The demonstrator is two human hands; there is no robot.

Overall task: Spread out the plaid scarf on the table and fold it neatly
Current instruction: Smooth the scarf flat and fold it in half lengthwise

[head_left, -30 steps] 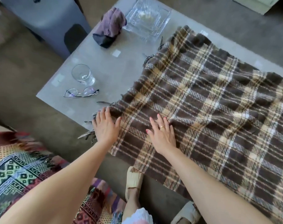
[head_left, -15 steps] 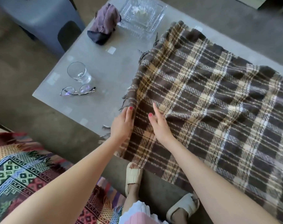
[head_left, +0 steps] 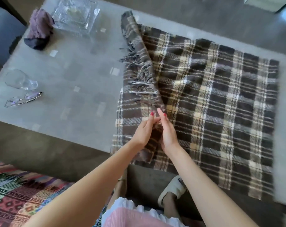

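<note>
The brown and cream plaid scarf [head_left: 220, 104] lies over the right half of the grey table [head_left: 73, 76], its near edge hanging over the table's front. Its fringed left edge [head_left: 139, 66] is lifted into a ridge and turned over toward the right. My left hand [head_left: 144, 131] and my right hand [head_left: 167, 131] stand side by side, palms facing each other, pinching the near end of that raised edge between the fingertips.
On the table's left stand a drinking glass [head_left: 20, 79] and folded spectacles [head_left: 22, 99]. A purple cloth [head_left: 39, 31] and a clear glass dish [head_left: 76, 15] sit at the back left. A patterned blanket [head_left: 19, 197] lies at bottom left. Feet in sandals [head_left: 173, 189] are under the table's front.
Both hands went from lying flat on the scarf to gripping its fringed left edge, then lifted it and carried it rightward over the scarf. The view shifted right.
</note>
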